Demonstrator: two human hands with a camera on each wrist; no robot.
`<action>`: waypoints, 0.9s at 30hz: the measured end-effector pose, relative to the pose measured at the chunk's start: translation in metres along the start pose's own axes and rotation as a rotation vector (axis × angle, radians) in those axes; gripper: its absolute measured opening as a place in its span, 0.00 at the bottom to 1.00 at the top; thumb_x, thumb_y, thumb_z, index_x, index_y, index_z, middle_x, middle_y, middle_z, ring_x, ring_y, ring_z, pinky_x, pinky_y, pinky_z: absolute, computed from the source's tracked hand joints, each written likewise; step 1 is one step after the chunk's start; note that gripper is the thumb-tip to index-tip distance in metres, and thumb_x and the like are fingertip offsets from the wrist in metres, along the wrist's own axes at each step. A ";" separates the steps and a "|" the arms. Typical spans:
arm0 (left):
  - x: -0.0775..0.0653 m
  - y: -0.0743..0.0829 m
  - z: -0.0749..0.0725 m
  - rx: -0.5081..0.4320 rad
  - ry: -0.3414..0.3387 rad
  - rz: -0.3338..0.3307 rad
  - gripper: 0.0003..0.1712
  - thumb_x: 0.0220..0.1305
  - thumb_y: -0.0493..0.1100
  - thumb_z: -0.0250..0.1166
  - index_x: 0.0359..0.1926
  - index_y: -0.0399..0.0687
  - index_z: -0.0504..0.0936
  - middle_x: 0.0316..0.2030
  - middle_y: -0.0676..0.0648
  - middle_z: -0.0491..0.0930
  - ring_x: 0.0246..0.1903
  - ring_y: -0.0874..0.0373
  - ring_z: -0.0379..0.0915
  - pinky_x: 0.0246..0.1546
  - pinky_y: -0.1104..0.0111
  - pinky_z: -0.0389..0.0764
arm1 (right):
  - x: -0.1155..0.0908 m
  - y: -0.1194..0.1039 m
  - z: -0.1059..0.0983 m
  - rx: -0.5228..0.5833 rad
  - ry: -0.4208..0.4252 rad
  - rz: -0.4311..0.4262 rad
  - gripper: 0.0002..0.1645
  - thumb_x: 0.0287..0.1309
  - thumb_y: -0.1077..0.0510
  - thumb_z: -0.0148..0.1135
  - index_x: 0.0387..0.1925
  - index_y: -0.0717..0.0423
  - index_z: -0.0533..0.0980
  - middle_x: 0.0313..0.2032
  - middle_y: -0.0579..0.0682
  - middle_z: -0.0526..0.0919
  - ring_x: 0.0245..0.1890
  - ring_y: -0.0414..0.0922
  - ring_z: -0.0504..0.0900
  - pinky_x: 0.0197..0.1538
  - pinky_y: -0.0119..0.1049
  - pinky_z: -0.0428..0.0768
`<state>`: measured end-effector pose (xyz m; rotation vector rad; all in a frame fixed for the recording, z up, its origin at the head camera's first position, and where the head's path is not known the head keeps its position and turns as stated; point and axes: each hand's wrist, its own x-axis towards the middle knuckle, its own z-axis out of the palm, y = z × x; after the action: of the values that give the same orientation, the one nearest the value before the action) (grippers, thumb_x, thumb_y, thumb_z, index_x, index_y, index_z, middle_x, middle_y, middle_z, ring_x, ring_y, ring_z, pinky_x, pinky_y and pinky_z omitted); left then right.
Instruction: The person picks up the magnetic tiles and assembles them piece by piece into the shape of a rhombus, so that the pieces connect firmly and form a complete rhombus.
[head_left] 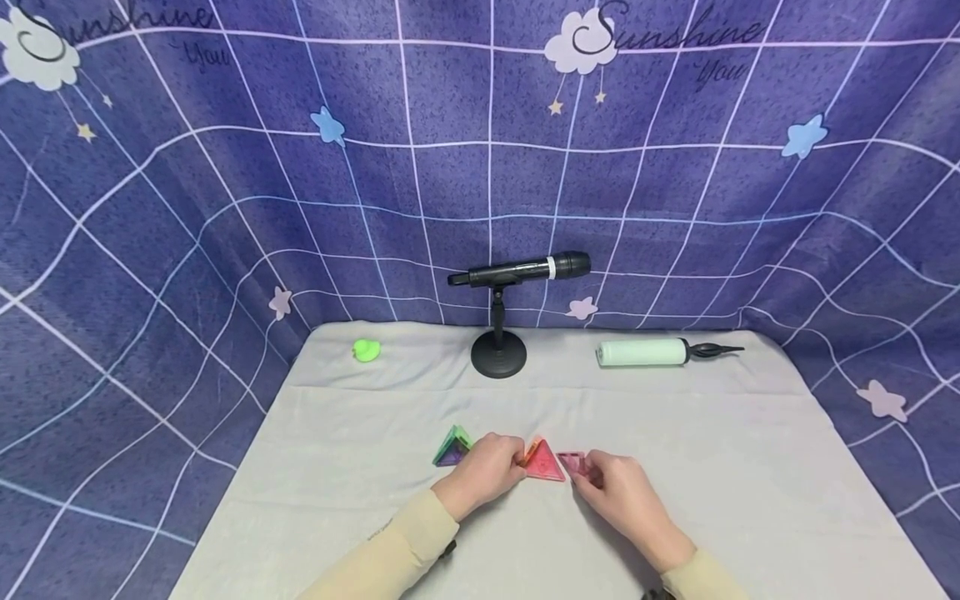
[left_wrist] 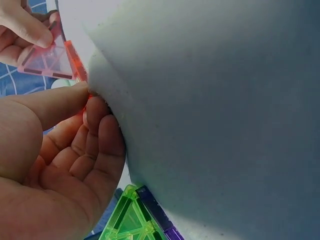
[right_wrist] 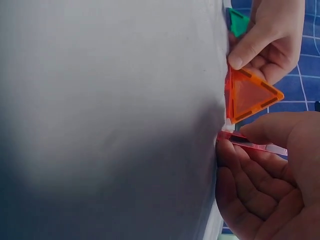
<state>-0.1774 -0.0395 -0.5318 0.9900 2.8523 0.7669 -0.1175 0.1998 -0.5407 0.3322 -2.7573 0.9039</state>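
My left hand pinches the left corner of a red triangular magnetic tile. An orange triangular tile stands upright against that red one. To the right, my right hand pinches a pink triangular tile between thumb and fingers, close beside the red tile. The left wrist view shows the pink tile held upright. Just left of my left hand sit a green triangular tile and a purple tile, joined at an edge and partly hidden by the hand in the head view.
At the back of the pale cloth-covered table, a microphone rests on a black stand. A green toy duck is at the back left, a mint-coloured hand pump at the back right. A blue grid-patterned curtain surrounds the table.
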 end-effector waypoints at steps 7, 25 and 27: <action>0.000 0.000 -0.001 0.006 0.008 0.011 0.23 0.56 0.36 0.77 0.19 0.53 0.69 0.16 0.60 0.64 0.20 0.64 0.61 0.23 0.71 0.65 | 0.008 -0.006 0.004 0.007 0.003 0.002 0.16 0.51 0.63 0.75 0.23 0.44 0.76 0.20 0.32 0.75 0.21 0.29 0.72 0.28 0.32 0.75; 0.001 -0.003 0.001 0.005 -0.002 -0.001 0.22 0.56 0.37 0.76 0.20 0.53 0.70 0.16 0.60 0.66 0.20 0.65 0.62 0.23 0.72 0.65 | 0.018 -0.008 0.013 0.013 0.001 -0.001 0.18 0.53 0.63 0.75 0.21 0.43 0.73 0.17 0.31 0.71 0.18 0.32 0.67 0.25 0.31 0.69; 0.001 -0.003 0.001 0.003 -0.002 0.000 0.22 0.56 0.37 0.76 0.20 0.53 0.70 0.17 0.60 0.66 0.20 0.65 0.62 0.23 0.72 0.65 | 0.019 -0.008 0.013 0.019 0.011 -0.012 0.18 0.53 0.63 0.75 0.21 0.43 0.74 0.18 0.32 0.72 0.18 0.31 0.67 0.25 0.31 0.70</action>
<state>-0.1798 -0.0401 -0.5335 0.9911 2.8525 0.7612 -0.1348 0.1829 -0.5416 0.3451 -2.7355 0.9269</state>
